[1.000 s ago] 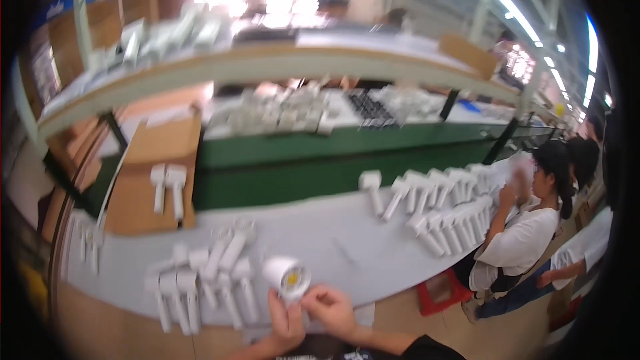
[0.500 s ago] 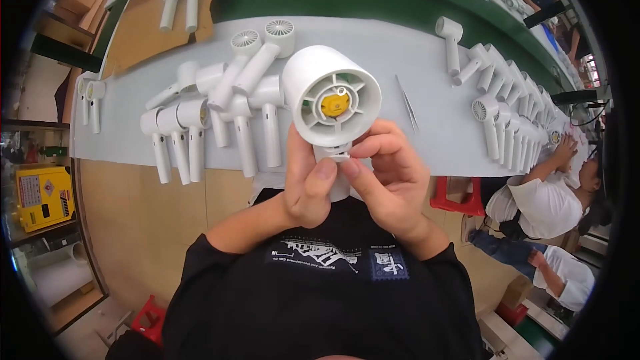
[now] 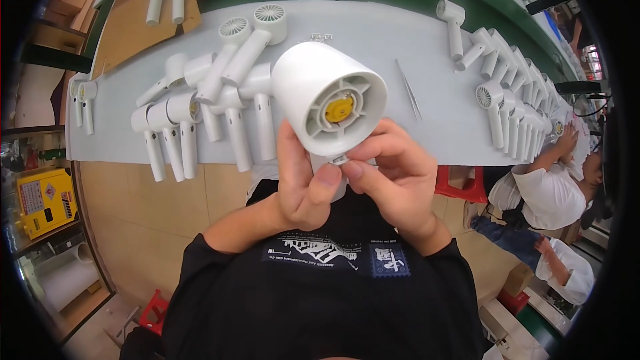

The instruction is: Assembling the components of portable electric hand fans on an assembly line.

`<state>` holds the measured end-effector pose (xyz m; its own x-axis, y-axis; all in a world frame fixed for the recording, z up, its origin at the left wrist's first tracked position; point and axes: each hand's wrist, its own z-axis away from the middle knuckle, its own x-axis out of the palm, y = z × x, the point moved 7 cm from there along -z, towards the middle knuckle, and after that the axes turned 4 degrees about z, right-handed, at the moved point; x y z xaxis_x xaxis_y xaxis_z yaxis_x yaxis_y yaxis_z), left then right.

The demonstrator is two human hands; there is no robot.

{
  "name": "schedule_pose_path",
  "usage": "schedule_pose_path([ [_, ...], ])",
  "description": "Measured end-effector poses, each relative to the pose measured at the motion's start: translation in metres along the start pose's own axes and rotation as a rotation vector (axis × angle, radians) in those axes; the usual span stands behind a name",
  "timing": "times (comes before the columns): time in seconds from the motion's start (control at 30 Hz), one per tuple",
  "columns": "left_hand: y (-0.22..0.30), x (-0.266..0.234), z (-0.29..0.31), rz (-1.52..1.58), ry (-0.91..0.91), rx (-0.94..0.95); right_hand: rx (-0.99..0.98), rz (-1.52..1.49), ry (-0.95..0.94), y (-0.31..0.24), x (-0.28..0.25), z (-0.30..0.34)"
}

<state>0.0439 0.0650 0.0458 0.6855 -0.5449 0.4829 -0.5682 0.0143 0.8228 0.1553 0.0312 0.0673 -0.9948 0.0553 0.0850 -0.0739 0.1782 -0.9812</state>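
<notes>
A white handheld fan [image 3: 293,83] is held up close, its round head tilted so that the open end with spokes and a yellow centre faces me. My left hand [image 3: 303,187] is closed round the fan's handle, with the thumb at the neck just below the head. My right hand [image 3: 393,173] is closed in a pinch at the same neck, thumb and forefinger on a small white piece [image 3: 339,159] there. The fingers cover most of that piece, so its shape is hard to make out. Most of the handle is hidden behind the hands.
Several white fans [image 3: 170,120] lie in a cluster on the left of the grey tabletop [image 3: 373,33], more fans [image 3: 510,120] on the right. Tweezers [image 3: 409,90] lie beyond my right hand, small parts [image 3: 321,37] beyond the fan. Two fans rest on cardboard [image 3: 133,27]. A co-worker [image 3: 543,193] sits at right.
The fan's head has tipped further, turning its open end down and to the right. Both hands stay at its neck. The small parts beyond the fan have come into view.
</notes>
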Motion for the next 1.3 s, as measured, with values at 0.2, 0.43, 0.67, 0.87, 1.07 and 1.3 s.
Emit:
schedule_pose_path([
  [0.2,-0.004,-0.001,0.002,-0.051,-0.01,0.026,0.126,-0.358,-0.045,0.013,0.005,0.001],
  [0.43,-0.008,-0.002,0.007,-0.124,-0.02,0.059,0.169,-0.42,0.012,0.018,0.006,0.003],
  [0.67,-0.013,-0.001,0.008,-0.188,-0.043,0.09,0.243,-0.566,-0.026,0.035,0.008,0.009],
  [0.87,-0.011,-0.004,0.013,-0.257,-0.06,0.091,0.263,-0.567,0.006,0.041,0.004,0.016],
  [1.07,-0.003,0.001,0.01,-0.367,-0.132,0.061,0.258,-0.545,0.037,0.027,0.003,0.013],
  [1.3,-0.016,-0.008,0.017,-0.24,0.117,-0.144,0.219,-0.495,-0.012,0.029,0.004,0.016],
])
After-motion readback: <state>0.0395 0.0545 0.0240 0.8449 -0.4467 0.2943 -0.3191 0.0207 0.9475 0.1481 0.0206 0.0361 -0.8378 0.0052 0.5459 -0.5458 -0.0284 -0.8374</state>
